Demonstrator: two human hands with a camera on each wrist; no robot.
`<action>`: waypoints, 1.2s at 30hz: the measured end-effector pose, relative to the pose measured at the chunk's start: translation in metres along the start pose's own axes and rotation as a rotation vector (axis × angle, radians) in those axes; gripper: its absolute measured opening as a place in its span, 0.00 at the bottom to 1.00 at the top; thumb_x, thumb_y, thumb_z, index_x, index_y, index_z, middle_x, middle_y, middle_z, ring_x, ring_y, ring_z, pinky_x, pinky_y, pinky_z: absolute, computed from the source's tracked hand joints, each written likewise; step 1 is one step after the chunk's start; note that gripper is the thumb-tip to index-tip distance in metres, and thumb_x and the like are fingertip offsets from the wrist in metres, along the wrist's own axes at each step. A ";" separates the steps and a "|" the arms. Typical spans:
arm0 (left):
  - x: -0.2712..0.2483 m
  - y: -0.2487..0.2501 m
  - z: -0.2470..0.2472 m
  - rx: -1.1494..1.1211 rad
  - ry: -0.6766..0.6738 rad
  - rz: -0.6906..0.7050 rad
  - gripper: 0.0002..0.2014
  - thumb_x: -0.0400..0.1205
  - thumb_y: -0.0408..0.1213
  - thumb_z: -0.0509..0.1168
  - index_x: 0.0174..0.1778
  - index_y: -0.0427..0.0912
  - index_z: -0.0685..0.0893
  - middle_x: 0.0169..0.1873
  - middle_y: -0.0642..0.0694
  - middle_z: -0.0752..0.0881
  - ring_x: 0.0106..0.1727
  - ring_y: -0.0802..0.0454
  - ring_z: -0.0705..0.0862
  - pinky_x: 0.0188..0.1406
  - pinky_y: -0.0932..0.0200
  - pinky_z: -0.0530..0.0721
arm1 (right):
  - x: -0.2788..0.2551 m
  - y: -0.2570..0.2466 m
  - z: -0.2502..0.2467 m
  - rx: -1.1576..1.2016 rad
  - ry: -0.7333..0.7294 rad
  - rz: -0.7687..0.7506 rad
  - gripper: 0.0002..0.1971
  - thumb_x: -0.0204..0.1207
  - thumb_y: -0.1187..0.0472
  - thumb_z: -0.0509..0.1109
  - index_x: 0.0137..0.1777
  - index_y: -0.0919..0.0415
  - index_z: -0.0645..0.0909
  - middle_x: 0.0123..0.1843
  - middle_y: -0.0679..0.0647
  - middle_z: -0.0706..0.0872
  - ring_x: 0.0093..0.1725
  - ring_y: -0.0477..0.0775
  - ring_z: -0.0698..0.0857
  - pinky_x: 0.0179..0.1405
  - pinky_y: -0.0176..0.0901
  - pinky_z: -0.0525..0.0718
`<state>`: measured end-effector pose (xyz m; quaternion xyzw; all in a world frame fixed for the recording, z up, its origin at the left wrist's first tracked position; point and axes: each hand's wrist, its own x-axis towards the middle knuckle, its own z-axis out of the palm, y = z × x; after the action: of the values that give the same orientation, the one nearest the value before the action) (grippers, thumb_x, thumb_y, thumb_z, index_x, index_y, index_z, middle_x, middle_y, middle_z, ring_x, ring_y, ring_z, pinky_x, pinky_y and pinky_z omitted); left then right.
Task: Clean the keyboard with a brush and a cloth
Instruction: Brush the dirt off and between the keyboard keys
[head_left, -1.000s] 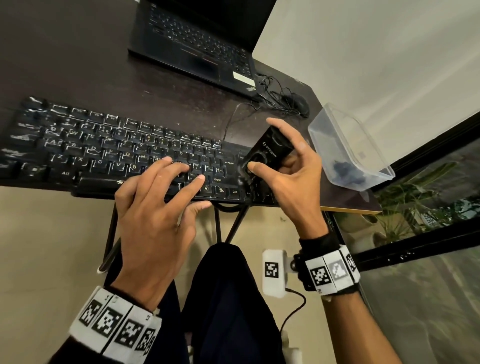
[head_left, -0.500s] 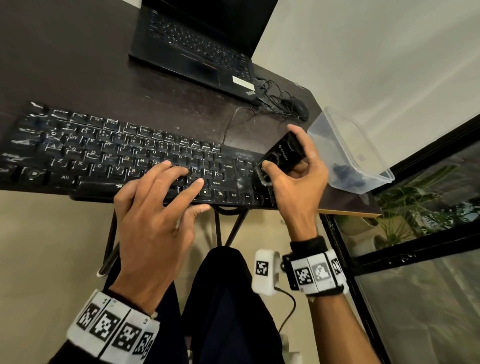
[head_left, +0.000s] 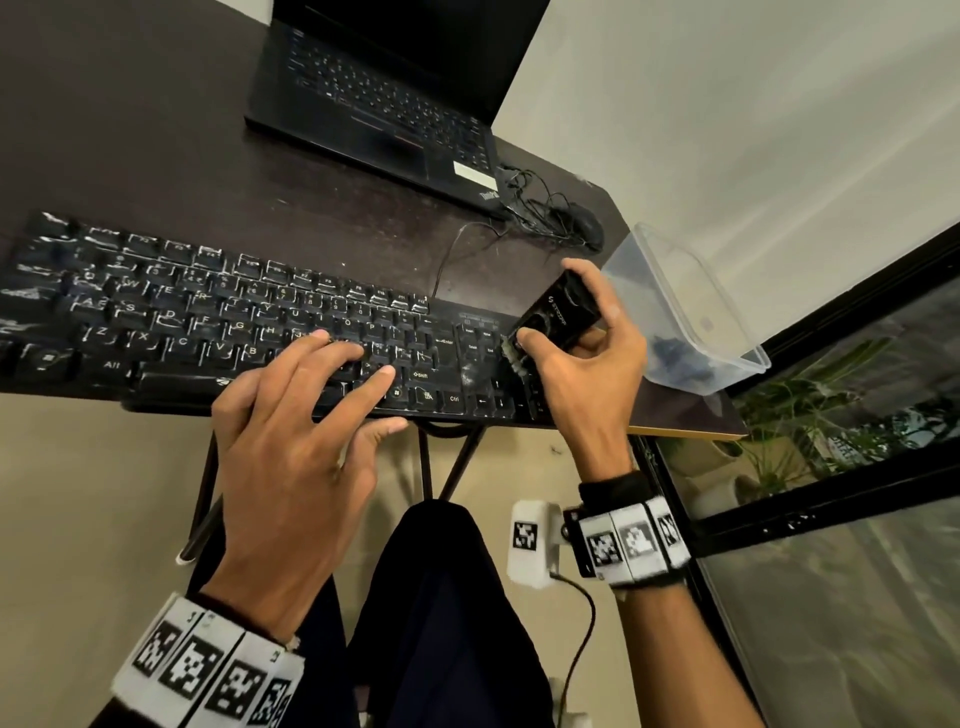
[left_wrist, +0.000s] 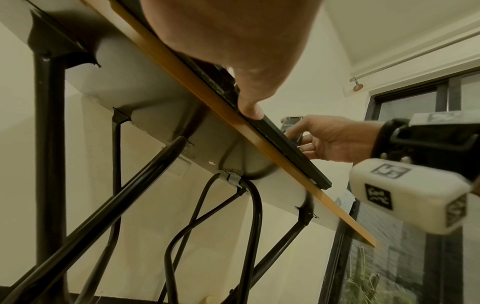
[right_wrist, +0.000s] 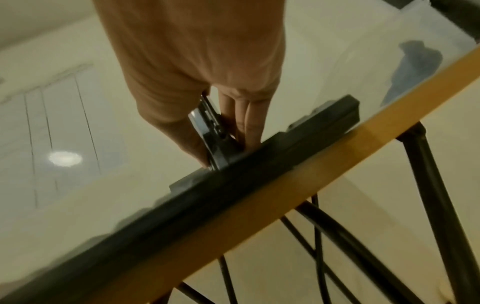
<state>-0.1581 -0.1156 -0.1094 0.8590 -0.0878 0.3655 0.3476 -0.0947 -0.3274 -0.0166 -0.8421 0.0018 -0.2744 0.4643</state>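
A black keyboard (head_left: 208, 322) lies along the front edge of the dark table (head_left: 156, 130). My right hand (head_left: 587, 374) grips a black brush (head_left: 558, 314) by its flat body, thumb on one side and fingers on the other, and its pale bristles (head_left: 514, 358) touch the keys at the keyboard's right end. In the right wrist view the brush (right_wrist: 210, 131) stands on the keyboard's edge (right_wrist: 259, 164). My left hand (head_left: 291, 441) rests with spread, straight fingers on the keys near the middle right; its thumb hangs off the front edge. A dark cloth (head_left: 675, 353) lies in the container.
A clear plastic container (head_left: 691, 317) stands at the table's right corner, close to my right hand. A black laptop (head_left: 384, 98) sits open at the back, with a mouse (head_left: 582, 228) and tangled cable beside it. Black table legs (left_wrist: 49, 144) run below.
My right hand has carried the brush to the right along the keyboard, toward its right end and the container. The left hand has stayed on the keys.
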 end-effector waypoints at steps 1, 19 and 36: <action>0.000 0.000 0.000 0.003 -0.003 0.004 0.13 0.87 0.43 0.71 0.65 0.45 0.93 0.70 0.44 0.88 0.78 0.42 0.82 0.74 0.47 0.62 | 0.002 0.000 0.003 -0.019 0.006 -0.006 0.35 0.68 0.75 0.83 0.73 0.45 0.87 0.48 0.29 0.90 0.44 0.52 0.94 0.45 0.64 0.97; 0.000 0.000 0.000 0.002 -0.023 -0.007 0.14 0.86 0.43 0.72 0.66 0.46 0.92 0.71 0.44 0.87 0.79 0.41 0.81 0.75 0.46 0.62 | 0.021 -0.007 0.000 -0.211 -0.147 -0.080 0.30 0.68 0.71 0.83 0.64 0.47 0.77 0.46 0.21 0.82 0.48 0.31 0.86 0.50 0.36 0.88; 0.002 0.001 -0.002 0.047 -0.077 -0.026 0.15 0.84 0.44 0.74 0.66 0.48 0.92 0.71 0.45 0.87 0.79 0.42 0.81 0.75 0.48 0.61 | 0.023 -0.017 0.002 -0.164 -0.319 -0.119 0.30 0.67 0.73 0.85 0.61 0.49 0.77 0.48 0.29 0.83 0.50 0.38 0.88 0.52 0.43 0.92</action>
<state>-0.1584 -0.1148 -0.1070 0.8815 -0.0813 0.3295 0.3282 -0.0788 -0.3216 0.0064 -0.9086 -0.0994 -0.1634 0.3713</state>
